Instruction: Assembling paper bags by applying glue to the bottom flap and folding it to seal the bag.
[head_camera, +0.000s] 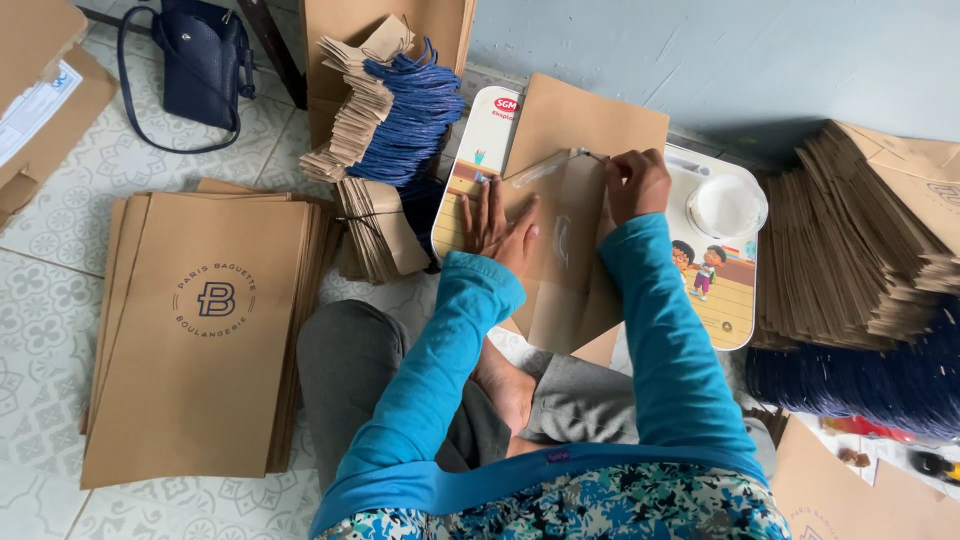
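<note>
A flat brown paper bag (570, 130) lies on a small white lap table (735, 310) with cartoon pictures. My left hand (495, 228) presses flat on the bag's left side, fingers spread. My right hand (637, 182) is closed on a thin glue brush (550, 165) whose clear handle slants to the left across the bag. A whitish glue smear (562, 240) shows on the paper between the hands. Both sleeves are turquoise.
A stack of printed brown bags (205, 330) lies on the tiled floor at left. Bundles of blue cord handles with paper tabs (395, 110) sit behind it. A white glue bowl (727, 207) rests on the table's right. Another bag stack (860, 240) and blue cords (860, 385) are at right. A dark handbag (200, 60) is top left.
</note>
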